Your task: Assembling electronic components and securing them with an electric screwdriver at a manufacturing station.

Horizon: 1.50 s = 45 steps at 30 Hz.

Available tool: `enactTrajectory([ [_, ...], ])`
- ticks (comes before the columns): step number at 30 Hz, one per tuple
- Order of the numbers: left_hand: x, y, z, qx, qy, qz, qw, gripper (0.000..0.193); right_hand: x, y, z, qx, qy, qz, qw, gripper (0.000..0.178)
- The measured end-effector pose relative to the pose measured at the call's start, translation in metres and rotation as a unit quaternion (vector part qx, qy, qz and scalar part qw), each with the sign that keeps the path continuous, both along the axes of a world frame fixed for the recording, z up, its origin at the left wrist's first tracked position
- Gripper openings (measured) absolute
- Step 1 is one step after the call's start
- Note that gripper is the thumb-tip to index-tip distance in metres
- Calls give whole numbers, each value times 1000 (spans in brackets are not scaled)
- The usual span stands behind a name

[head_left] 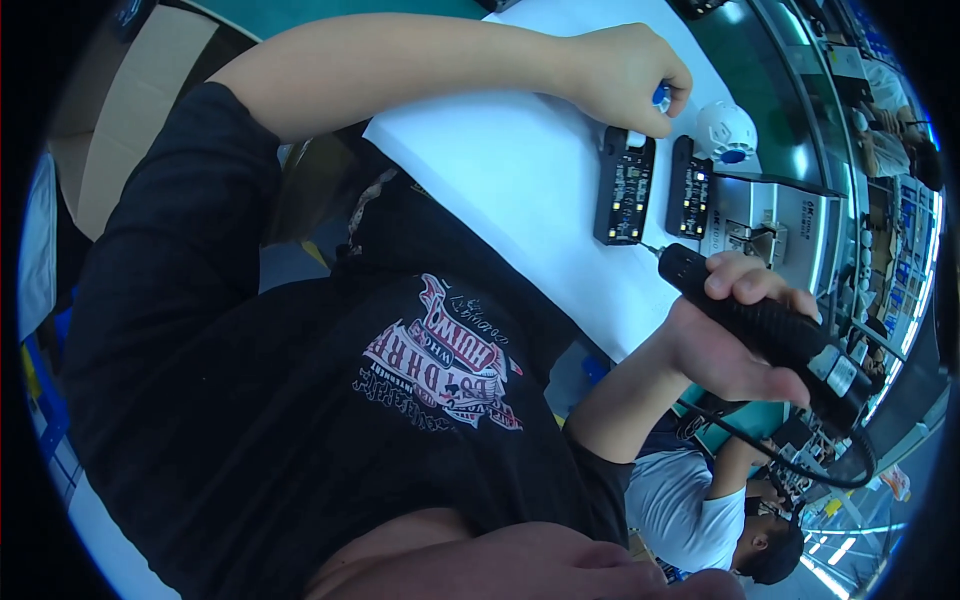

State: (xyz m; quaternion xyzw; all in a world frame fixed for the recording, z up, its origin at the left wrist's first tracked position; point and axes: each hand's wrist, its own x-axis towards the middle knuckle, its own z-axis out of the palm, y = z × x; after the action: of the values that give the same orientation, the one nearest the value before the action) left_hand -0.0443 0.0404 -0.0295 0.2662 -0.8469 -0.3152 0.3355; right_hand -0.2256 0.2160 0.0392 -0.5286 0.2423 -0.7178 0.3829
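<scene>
left hand [625, 80] pinches something blue [661, 98], right hand [725, 350] grips a black screwdriver [775, 325] at the white-covered table [520, 185], co-worker [690, 500] nearby.

Lettering [445, 357] on black shirt [250, 400] and silver box [790, 203]

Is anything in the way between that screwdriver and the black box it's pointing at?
No, nothing visible. The screwdriver in the right hand has its tip beside a corner of the black box, maybe touching. The left hand is by the other end.
</scene>
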Motion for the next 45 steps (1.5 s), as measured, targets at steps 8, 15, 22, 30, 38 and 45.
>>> enactTrajectory([
  [8,2,-1,3,-7,-8,-3,1000,19,-51,-42,50,-111,154,-430,883,85],
  [15,2,-2,3,0,9,-1,1000,19,-47,-40,46,10,106,-389,915,88],
  [22,-1,-2,7,11,-13,5,1000,20,-7,11,16,2,-14,-82,997,91],
  [30,0,-3,4,-11,0,3,1000,20,9,13,-1,-11,-3,-24,1000,91],
  [38,-2,-2,3,3,-17,10,1000,19,12,14,-3,-13,-9,-6,1000,91],
  [45,-5,-4,5,16,-8,-6,1000,20,27,11,-5,-47,33,-9,998,91],
])
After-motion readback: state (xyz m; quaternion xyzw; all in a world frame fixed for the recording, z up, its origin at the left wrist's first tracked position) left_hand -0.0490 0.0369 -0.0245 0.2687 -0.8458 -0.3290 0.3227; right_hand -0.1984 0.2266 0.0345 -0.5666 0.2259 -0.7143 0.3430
